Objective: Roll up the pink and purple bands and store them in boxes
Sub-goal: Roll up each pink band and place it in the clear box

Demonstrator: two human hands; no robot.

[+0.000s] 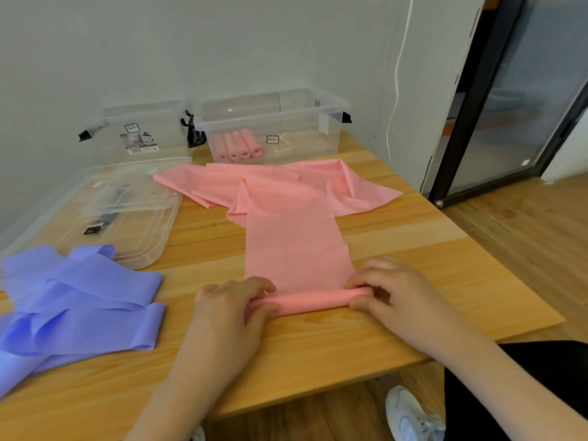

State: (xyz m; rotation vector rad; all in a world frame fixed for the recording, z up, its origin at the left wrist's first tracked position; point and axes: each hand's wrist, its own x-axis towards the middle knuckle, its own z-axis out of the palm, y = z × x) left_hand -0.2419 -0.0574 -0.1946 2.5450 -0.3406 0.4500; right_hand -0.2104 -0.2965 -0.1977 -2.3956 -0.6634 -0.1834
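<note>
Pink band lies flat on the wooden table, its near end already a small roll running left–right. Left hand pinches the roll's left end, right hand the right end — fingers curled over it. The unrolled length runs straight away toward the clear box, so rolling likely goes forward.

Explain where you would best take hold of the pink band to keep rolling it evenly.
Grip the rolled end of the pink band at both tips, from the near edge, as the left hand and right hand do: it lies crosswise, and the loose length runs away.
</note>
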